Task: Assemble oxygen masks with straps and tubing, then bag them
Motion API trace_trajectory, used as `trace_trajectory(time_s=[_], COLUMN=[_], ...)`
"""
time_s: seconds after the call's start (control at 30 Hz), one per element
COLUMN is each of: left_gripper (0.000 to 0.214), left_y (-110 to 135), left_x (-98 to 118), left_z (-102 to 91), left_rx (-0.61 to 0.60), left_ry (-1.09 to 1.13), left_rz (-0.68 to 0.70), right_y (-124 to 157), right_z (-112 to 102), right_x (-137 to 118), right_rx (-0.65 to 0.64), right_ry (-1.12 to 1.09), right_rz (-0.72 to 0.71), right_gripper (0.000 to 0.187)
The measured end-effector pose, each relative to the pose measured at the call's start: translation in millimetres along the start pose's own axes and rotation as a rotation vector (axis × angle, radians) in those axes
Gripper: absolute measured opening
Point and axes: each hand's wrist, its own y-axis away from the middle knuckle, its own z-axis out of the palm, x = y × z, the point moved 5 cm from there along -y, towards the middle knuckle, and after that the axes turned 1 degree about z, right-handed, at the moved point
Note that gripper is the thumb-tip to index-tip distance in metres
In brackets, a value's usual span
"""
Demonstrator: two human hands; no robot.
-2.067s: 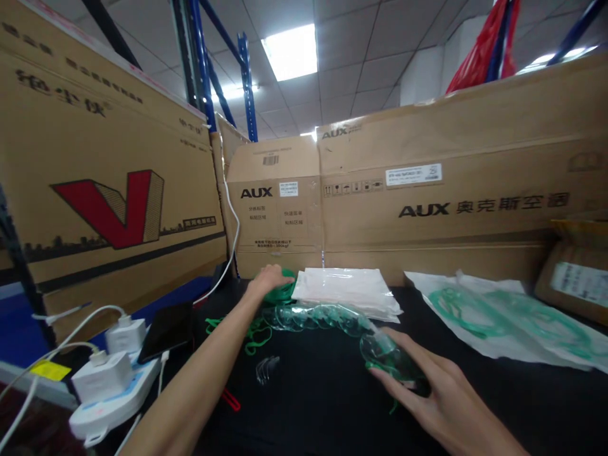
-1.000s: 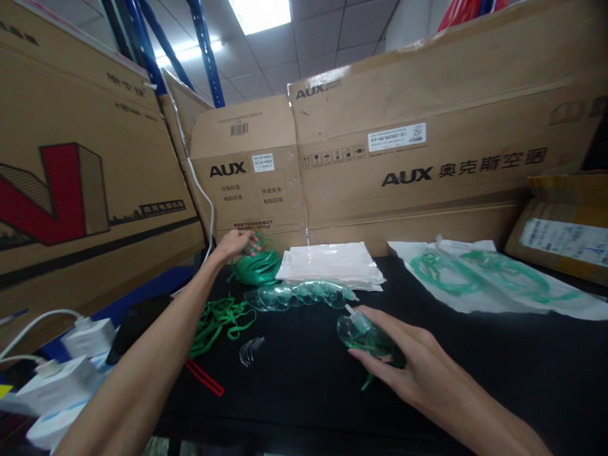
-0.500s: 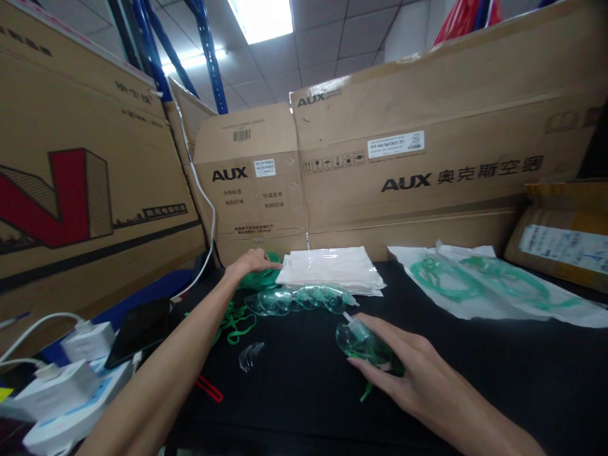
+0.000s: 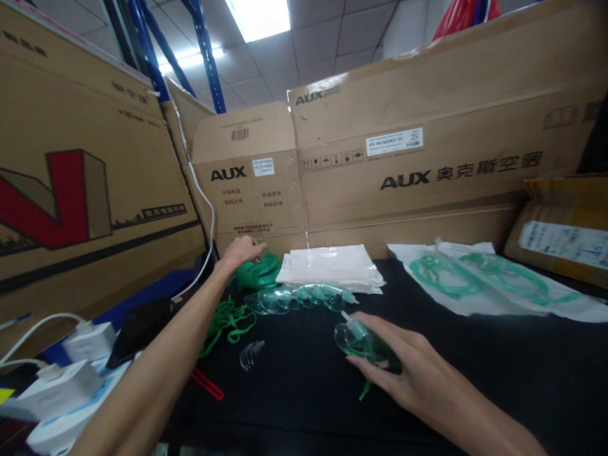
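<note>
My right hand (image 4: 394,351) is closed around a clear green oxygen mask (image 4: 356,342). The mask's pale connector points up and left, and a green strap end hangs below it. At the back, my left hand (image 4: 243,251) has its fingers bent over a coil of green tubing (image 4: 260,271); they seem to grip a loop, though the fingertips are partly hidden. Right in front of the coil, a row of nested clear masks (image 4: 299,297) lies on its side. Green elastic straps (image 4: 228,323) are heaped beside my left forearm.
White plastic bags (image 4: 330,269) are stacked behind the masks. Packaged green tubing (image 4: 446,275) lies at the right. Small clear strips (image 4: 250,354) and a red strip (image 4: 208,384) lie near my left arm. A power strip (image 4: 71,411) with chargers and a phone (image 4: 142,326) is at left. Cardboard walls (image 4: 418,209) enclose the back.
My left hand has shifted up and slightly left, leaving more of the green tubing coil in view. My right hand stays nearly still with the mask.
</note>
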Motion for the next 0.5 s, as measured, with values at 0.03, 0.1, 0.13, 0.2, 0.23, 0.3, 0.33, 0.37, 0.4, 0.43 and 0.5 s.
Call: trace_trajectory(time_s=[0.03, 0.1, 0.13, 0.2, 0.23, 0.3, 0.33, 0.37, 0.4, 0.43, 0.5], left_gripper=[0.030, 0.030, 0.030, 0.029, 0.029, 0.029, 0.029, 0.030, 0.030, 0.031, 0.032], left_y=[0, 0, 1, 3, 4, 3, 2, 1, 0, -2, -3], left_x=[-2, -4, -3, 0, 2, 7, 9, 10, 11, 11, 10], left_z=[-0.7, 0.3, 2.1, 7.8, 11.1, 17.1, 18.8, 19.2, 18.0, 15.2, 5.3], left_rx=[-0.014, -0.039, -0.050, -0.065, -0.067, -0.066, -0.060, -0.049, -0.032, -0.010, 0.042], left_ry=[0.015, 0.033, 0.036, 0.030, 0.026, 0.022, 0.023, 0.026, 0.031, 0.037, 0.060], left_rz=[0.009, 0.030, 0.042, 0.064, 0.072, 0.080, 0.078, 0.075, 0.069, 0.061, 0.051], right_y=[0, 0, 0, 0, 0, 0, 0, 0, 0, 0, -1], right_z=[0, 0, 0, 0, 0, -1, -1, -1, -1, 0, -1], right_x=[0, 0, -1, -1, -2, -3, -4, -4, -5, -5, -5], right_rx=[0.000, -0.003, -0.003, 0.005, 0.012, 0.024, 0.026, 0.021, 0.011, 0.002, -0.004], right_ry=[-0.009, -0.023, -0.025, -0.018, -0.010, 0.006, 0.010, 0.011, 0.011, 0.011, 0.025], right_rz=[0.001, 0.005, 0.006, 0.001, -0.002, -0.007, -0.010, -0.010, -0.009, -0.008, -0.014], right_gripper=[0.045, 0.046, 0.045, 0.045, 0.045, 0.045, 0.045, 0.045, 0.045, 0.045, 0.044])
